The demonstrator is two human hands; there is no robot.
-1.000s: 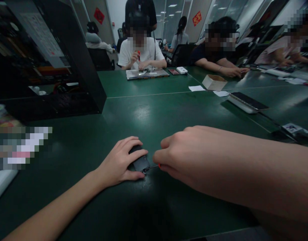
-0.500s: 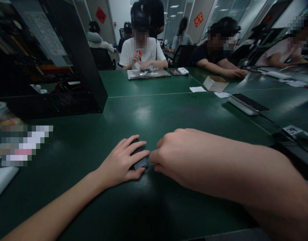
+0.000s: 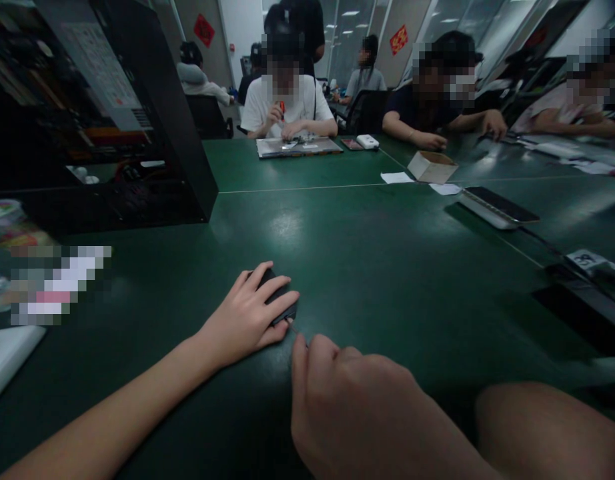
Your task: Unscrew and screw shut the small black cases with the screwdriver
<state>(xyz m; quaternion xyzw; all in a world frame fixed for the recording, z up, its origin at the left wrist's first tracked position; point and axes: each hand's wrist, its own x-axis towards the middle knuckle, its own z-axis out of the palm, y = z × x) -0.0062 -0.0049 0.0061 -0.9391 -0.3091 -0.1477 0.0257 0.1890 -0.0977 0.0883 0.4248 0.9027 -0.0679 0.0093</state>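
My left hand (image 3: 245,319) lies over a small black device (image 3: 281,303) on the green table (image 3: 367,267), fingers curled round it and pressing it down. My right hand (image 3: 347,407) is closed just in front of it, near the table's front edge. A thin metal tool tip (image 3: 293,329) sticks out of its fingers and reaches the device's near corner. The tool's handle is hidden inside the fist.
A black cabinet (image 3: 137,113) stands at the left. Across the table sit other people, one with a flat tray (image 3: 297,147). A cardboard box (image 3: 431,166), paper slips (image 3: 395,177), a phone on a white block (image 3: 497,207) and a label (image 3: 585,259) lie at the right.
My right hand has pulled back from beside the device toward me and lower in view, the tool tip still at the device. The left hand has turned the device slightly.
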